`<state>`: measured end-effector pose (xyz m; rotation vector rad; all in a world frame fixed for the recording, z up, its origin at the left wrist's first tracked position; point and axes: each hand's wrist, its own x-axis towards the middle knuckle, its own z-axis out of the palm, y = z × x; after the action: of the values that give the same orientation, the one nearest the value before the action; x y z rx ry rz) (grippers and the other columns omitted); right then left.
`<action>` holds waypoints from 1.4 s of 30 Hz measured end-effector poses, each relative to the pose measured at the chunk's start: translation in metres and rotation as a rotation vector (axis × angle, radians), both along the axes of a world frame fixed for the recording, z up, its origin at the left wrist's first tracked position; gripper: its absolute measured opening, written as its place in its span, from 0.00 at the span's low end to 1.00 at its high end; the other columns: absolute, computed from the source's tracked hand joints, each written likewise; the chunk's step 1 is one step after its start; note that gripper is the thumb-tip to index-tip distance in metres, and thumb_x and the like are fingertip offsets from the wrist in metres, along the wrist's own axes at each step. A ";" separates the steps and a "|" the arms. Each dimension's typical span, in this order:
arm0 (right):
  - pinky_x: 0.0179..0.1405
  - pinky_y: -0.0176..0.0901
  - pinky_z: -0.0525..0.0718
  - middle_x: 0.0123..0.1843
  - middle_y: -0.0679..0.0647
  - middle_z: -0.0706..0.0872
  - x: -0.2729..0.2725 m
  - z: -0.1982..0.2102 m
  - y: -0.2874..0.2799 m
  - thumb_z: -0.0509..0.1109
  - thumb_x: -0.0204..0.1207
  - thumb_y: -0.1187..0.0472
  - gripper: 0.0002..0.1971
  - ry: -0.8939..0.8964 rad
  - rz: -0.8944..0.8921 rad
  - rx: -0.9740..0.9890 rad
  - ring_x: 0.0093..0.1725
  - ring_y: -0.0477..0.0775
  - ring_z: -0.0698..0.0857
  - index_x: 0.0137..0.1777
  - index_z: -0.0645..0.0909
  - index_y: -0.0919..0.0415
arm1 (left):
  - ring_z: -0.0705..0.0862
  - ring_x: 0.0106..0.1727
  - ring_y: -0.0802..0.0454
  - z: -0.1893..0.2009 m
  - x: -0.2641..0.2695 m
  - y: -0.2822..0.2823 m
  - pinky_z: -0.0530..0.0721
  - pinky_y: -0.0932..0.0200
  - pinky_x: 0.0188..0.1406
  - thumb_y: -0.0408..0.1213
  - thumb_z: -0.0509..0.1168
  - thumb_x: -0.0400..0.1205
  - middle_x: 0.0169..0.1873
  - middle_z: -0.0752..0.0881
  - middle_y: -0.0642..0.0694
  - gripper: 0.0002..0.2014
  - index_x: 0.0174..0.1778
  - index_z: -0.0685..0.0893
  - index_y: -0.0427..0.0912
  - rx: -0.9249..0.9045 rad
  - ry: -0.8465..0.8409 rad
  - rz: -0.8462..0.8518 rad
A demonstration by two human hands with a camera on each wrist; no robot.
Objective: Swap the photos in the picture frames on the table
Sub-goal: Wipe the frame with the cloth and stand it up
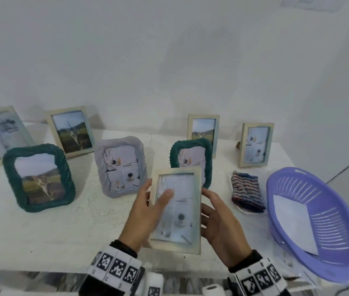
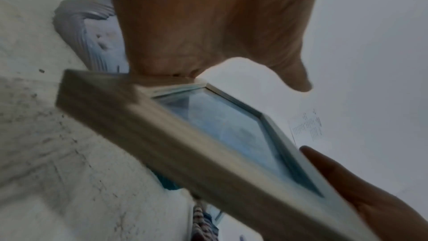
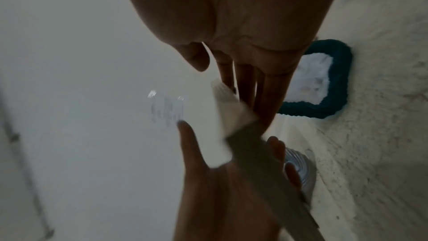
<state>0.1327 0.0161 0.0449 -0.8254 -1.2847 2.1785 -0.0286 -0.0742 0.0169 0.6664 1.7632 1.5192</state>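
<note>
White table [image 1: 62, 231], left hand [image 1: 145, 212] clasping pale frame [image 1: 182, 210], right hand [image 1: 222, 227] fingers [image 3: 273, 89] straight behind it

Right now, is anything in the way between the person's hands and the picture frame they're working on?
Nothing visible does. Both hands are on the pale wooden frame: the left hand grips its left edge, thumb across the glass, and the right hand supports its right side from behind with straight fingers.

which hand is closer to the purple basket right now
Right. The right hand sits at the right edge of the held frame, on the side facing the purple basket but apart from it. The left hand grips the frame's left edge, farther away.
</note>
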 end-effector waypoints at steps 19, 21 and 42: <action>0.31 0.39 0.76 0.36 0.45 0.76 -0.017 -0.006 0.002 0.67 0.72 0.50 0.11 -0.507 -0.150 1.473 0.35 0.45 0.76 0.50 0.88 0.50 | 0.85 0.56 0.60 0.026 0.000 0.009 0.83 0.48 0.57 0.72 0.70 0.61 0.57 0.86 0.57 0.47 0.73 0.73 0.52 0.033 -0.212 -0.196; 0.27 0.38 0.71 0.30 0.43 0.77 -0.015 -0.004 0.004 0.65 0.74 0.50 0.10 -0.643 -0.176 1.561 0.29 0.46 0.75 0.43 0.88 0.48 | 0.83 0.61 0.62 0.026 0.002 0.013 0.84 0.51 0.57 0.73 0.70 0.60 0.66 0.81 0.58 0.48 0.77 0.68 0.59 0.002 -0.179 -0.158; 0.65 0.60 0.81 0.58 0.58 0.90 -0.006 0.021 0.030 0.54 0.76 0.37 0.27 -0.124 0.191 0.115 0.59 0.60 0.88 0.57 0.89 0.50 | 0.88 0.58 0.40 0.068 -0.014 -0.006 0.84 0.36 0.57 0.71 0.40 0.78 0.55 0.90 0.39 0.40 0.62 0.87 0.49 -0.078 -0.349 -0.163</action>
<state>0.1263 0.0463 0.0655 -0.8329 -1.5943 2.2018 -0.0424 -0.0805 0.0853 0.4611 1.4596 1.3556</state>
